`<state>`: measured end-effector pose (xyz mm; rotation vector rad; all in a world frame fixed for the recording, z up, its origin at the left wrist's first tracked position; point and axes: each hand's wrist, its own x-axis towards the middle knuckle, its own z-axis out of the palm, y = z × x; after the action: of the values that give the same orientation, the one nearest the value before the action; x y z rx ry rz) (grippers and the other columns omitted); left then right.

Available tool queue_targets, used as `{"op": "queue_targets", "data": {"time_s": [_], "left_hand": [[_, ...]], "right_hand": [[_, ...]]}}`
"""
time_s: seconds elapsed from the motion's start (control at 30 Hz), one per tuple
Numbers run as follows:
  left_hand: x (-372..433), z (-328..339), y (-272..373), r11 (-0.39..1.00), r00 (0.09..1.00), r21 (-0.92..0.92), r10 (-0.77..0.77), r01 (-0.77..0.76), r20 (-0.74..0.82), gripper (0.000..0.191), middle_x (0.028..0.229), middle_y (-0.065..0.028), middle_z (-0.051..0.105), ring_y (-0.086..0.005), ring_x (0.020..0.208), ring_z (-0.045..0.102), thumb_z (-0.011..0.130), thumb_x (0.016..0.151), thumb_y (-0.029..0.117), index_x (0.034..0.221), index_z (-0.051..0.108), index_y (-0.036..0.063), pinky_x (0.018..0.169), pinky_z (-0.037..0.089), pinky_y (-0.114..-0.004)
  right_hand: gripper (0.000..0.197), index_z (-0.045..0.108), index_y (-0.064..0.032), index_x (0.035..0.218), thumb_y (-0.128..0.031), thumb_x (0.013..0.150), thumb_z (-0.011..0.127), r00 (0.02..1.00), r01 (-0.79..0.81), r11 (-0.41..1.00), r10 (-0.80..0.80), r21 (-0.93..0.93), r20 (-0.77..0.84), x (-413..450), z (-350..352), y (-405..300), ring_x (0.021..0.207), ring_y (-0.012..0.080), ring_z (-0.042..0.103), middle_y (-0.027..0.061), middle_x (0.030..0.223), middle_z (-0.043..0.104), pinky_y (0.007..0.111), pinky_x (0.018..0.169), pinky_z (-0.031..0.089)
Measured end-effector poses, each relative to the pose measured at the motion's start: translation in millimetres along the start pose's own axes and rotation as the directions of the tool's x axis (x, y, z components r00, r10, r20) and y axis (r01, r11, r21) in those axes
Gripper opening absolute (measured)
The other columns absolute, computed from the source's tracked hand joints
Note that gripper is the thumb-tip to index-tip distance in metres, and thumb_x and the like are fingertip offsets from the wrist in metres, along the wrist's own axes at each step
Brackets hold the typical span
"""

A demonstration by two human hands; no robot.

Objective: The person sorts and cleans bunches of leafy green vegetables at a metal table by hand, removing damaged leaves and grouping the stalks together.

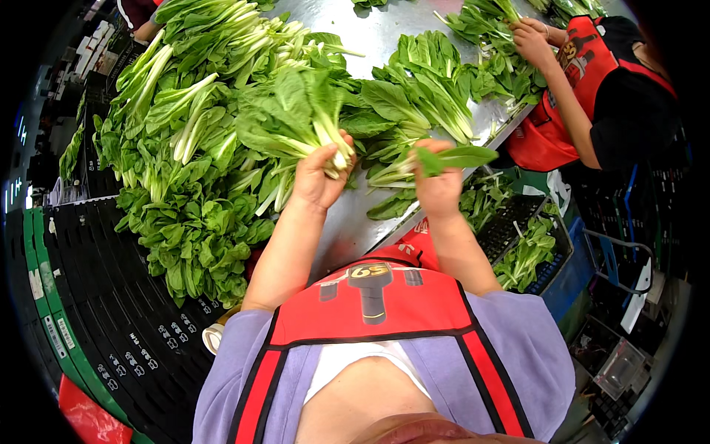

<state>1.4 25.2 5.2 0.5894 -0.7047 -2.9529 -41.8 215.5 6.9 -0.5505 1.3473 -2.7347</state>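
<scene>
My left hand (pixel 320 180) grips a bunch of leafy greens (pixel 288 114) by its pale stem ends, with the leaves fanned up and away from me. To the right, my right hand (pixel 439 186) is closed around a loose green leaf (pixel 468 157), whose blade sticks out to the right. Both hands are raised over the near edge of a metal table (pixel 335 236). Beyond my right hand lies a smaller group of greens (pixel 430 91), stems towards me. A large heap of the same greens (pixel 205 111) covers the table's left side.
Stacked black crates (pixel 127 311) stand at my left. By the table's right edge, a black crate (pixel 563 250) holds discarded-looking leaves (pixel 527 252), with a blue crate (pixel 579 272) beside it. A co-worker in a red apron (pixel 582 94) handles greens at upper right. Another person's arm (pixel 147 30) shows at upper left.
</scene>
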Motion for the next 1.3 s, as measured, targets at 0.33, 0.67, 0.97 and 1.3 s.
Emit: {"op": "queue_targets", "data": {"time_s": [0.33, 0.67, 0.97, 1.3], "left_hand": [[-3.7, 5.0, 2.1, 0.988, 0.995, 0.153, -0.019, 0.003, 0.098, 0.047, 0.111, -0.0119, 0.057, -0.0207, 0.099, 0.057, 0.06, 0.076, 0.005, 0.12, 0.045, 0.0009, 0.084, 0.048, -0.034], [-8.6, 12.6, 6.0, 0.963, 0.989, 0.245, 0.081, -0.11, 0.126, 0.049, 0.112, -0.0136, 0.056, -0.0224, 0.098, 0.058, 0.061, 0.075, 0.004, 0.121, 0.044, 0.0014, 0.079, 0.051, -0.033], [-1.9, 3.9, 7.7, 0.963, 0.987, 0.223, 0.14, -0.154, 0.076, 0.047, 0.113, -0.013, 0.055, -0.0231, 0.099, 0.057, 0.059, 0.077, 0.003, 0.121, 0.044, 0.0003, 0.079, 0.05, -0.033], [-0.9, -2.8, 1.0, 0.957, 0.978, 0.221, 0.203, -0.187, -0.049, 0.047, 0.115, -0.0138, 0.054, -0.0239, 0.103, 0.055, 0.057, 0.077, 0.001, 0.123, 0.042, -0.001, 0.081, 0.048, -0.032]], "right_hand": [[0.035, 0.057, -0.0046, 0.104, -0.032, 0.083, 0.059, 0.961, -0.197, 0.849, 0.068, -0.49, -0.269, 40.6, -89.1, 10.3, 0.082, 0.0187, 0.059, 0.0104, 0.097, 0.06, 0.03, 0.073, 0.047], [0.026, 0.064, -0.0082, 0.093, -0.028, 0.076, 0.061, 0.959, -0.217, 0.165, 0.219, -0.962, -0.179, 75.6, -87.6, 38.1, 0.076, 0.0256, 0.06, 0.0111, 0.083, 0.062, 0.035, 0.07, 0.046], [0.009, 0.052, -0.0088, 0.088, -0.014, 0.085, 0.059, 0.811, -0.564, 0.82, 0.527, -0.101, -0.253, 55.0, -63.8, 11.0, 0.077, 0.0154, 0.063, 0.0024, 0.086, 0.061, 0.023, 0.062, 0.045], [0.01, 0.049, -0.0068, 0.09, 0.0, 0.084, 0.054, 0.904, -0.35, 0.913, 0.388, 0.21, -0.181, 31.7, -9.1, 16.1, 0.087, 0.0227, 0.062, 0.0105, 0.096, 0.06, 0.026, 0.072, 0.05]]}}
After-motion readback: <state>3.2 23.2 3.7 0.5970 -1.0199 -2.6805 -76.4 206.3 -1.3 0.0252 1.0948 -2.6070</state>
